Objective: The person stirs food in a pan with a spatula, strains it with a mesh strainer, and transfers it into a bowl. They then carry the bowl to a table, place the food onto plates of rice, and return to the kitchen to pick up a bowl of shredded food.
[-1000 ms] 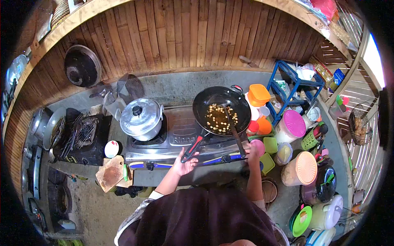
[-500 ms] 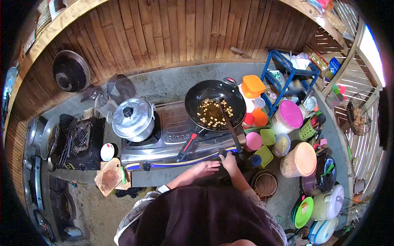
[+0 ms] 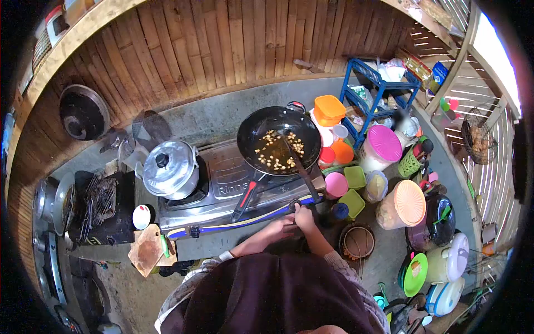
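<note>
A black wok (image 3: 253,131) sits on the right side of the steel stove (image 3: 222,177), with pale pieces in oil inside it. A dark spatula (image 3: 303,173) leans in the wok, its handle hanging over the stove's front edge. My right hand (image 3: 303,216) is closed at the stove's front, near the right knob and just below the spatula handle; what its fingers hold is too small to name. Just left of it is my left hand (image 3: 281,228), fingers pointing right and nearly touching it, holding nothing visible. A lidded silver pot (image 3: 171,170) stands on the left burner.
Plastic containers (image 3: 384,142) and a blue rack (image 3: 380,83) stand right of the wok. A grill box (image 3: 103,209) and cutting board (image 3: 146,250) are at the left. A round basket (image 3: 357,242) lies right of my hands.
The view has shifted, so the stove and wok appear further left. My left hand has moved closer to my right hand. The spatula still rests in the wok.
</note>
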Motion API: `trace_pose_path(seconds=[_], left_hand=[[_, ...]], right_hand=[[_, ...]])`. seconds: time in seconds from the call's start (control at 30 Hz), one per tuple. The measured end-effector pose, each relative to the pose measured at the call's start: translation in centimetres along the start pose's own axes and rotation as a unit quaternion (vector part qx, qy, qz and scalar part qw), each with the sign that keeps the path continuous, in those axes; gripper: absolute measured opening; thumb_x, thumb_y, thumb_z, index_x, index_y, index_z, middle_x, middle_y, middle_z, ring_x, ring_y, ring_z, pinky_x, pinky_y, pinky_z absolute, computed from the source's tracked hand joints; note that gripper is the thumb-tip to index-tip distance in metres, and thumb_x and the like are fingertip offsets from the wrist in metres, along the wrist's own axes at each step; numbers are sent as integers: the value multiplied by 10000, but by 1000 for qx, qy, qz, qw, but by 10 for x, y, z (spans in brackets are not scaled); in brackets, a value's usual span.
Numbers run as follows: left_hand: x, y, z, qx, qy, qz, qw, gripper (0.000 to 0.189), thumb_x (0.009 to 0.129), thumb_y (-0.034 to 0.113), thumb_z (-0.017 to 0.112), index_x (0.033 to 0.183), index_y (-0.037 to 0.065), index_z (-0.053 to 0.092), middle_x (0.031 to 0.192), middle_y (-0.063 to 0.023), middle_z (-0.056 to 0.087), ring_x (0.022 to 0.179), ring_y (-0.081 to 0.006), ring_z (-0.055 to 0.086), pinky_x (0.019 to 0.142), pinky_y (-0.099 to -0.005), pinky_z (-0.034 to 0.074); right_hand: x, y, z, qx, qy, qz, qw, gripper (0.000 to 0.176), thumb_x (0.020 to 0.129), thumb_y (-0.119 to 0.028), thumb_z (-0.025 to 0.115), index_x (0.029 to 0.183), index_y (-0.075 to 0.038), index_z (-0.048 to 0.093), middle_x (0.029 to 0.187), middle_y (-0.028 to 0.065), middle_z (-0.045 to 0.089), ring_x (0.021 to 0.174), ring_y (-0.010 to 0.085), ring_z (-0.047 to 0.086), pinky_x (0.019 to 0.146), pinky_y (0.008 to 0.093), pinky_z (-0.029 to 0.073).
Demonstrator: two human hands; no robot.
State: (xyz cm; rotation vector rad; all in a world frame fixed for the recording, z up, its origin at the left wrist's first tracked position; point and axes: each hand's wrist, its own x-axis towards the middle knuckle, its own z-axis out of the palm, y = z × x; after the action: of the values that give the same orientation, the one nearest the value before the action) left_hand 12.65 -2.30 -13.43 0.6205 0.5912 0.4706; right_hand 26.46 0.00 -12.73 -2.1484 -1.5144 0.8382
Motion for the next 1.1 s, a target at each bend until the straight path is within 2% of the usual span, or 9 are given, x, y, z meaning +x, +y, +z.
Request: trace_pose_path(seconds=[0.13, 0.2, 0.3, 0.37, 0.57, 0.7, 0.8, 0.97, 1.1], left_hand=[[6, -2, 4, 12, -25, 19, 999, 481, 815, 263, 479, 1270, 171, 357, 1221, 2, 423, 1125, -165, 393, 858, -365, 327], [1, 3, 15, 27, 25, -39, 999, 462, 820, 249, 474, 1263, 163, 376, 1193, 2, 448, 1114, -149, 407, 847, -336, 339], [5, -1, 28, -4, -40, -51, 998, 439, 827, 232, 465, 1249, 134, 398, 1159, -3, 477, 1102, -133, 418, 848, -318, 349], [12, -10, 30, -19, -71, -71, 995, 434, 826, 232, 460, 1238, 109, 404, 1162, -9, 483, 1090, -143, 434, 858, -318, 353], [70, -70, 27, -96, -113, -190, 971, 367, 822, 213, 406, 1130, 34, 497, 1116, -75, 538, 1032, -204, 509, 880, -321, 392], [81, -84, 70, -67, -134, -262, 953, 342, 815, 198, 411, 1084, 16, 518, 1068, -89, 560, 1017, -221, 519, 869, -336, 405], [92, -101, 94, -30, -160, -289, 943, 326, 813, 182, 423, 1071, 8, 518, 1053, -90, 564, 999, -226, 527, 857, -331, 411], [117, -128, 116, 24, -92, -314, 945, 329, 823, 156, 416, 1092, -15, 496, 1055, -110, 564, 996, -219, 534, 810, -305, 437], [110, -131, 143, 95, -149, -359, 917, 329, 829, 150, 411, 1096, -25, 488, 1054, -116, 563, 997, -215, 535, 784, -292, 447]], right_hand=[[-2, 12, -3, 23, -15, 10, 1000, 612, 870, -487, 303, 879, 65, 566, 869, 292, 566, 874, 420, 542, 778, 464, 424], [-6, 22, -7, 39, -20, 18, 999, 622, 868, -494, 300, 881, 64, 574, 884, 281, 569, 889, 407, 542, 789, 457, 419], [-26, 43, -16, 98, 39, 15, 994, 620, 868, -494, 297, 886, 51, 592, 873, 250, 588, 890, 377, 557, 788, 421, 424], [-46, 59, -24, 143, 109, -77, 981, 552, 875, -448, 342, 854, 37, 606, 809, 216, 608, 807, 327, 595, 728, 377, 448], [-91, 110, -25, 258, 172, 59, 949, 412, 873, -352, 437, 847, 25, 600, 720, 155, 611, 674, 207, 598, 629, 315, 457], [-131, 127, -55, 240, 231, 109, 937, 383, 868, -330, 457, 820, 23, 595, 689, 148, 605, 649, 211, 596, 611, 318, 454], [-157, 155, -65, 197, 349, 106, 910, 282, 839, -259, 510, 793, 8, 586, 688, 144, 588, 648, 241, 581, 621, 342, 449], [-193, 210, -70, 69, 516, 111, 847, 215, 733, -174, 590, 874, -15, 561, 797, 152, 559, 763, 304, 540, 691, 387, 430], [-224, 225, -67, 95, 442, 268, 851, 419, 697, -224, 615, 1065, -65, 496, 1018, 159, 533, 966, 338, 506, 825, 412, 413]])
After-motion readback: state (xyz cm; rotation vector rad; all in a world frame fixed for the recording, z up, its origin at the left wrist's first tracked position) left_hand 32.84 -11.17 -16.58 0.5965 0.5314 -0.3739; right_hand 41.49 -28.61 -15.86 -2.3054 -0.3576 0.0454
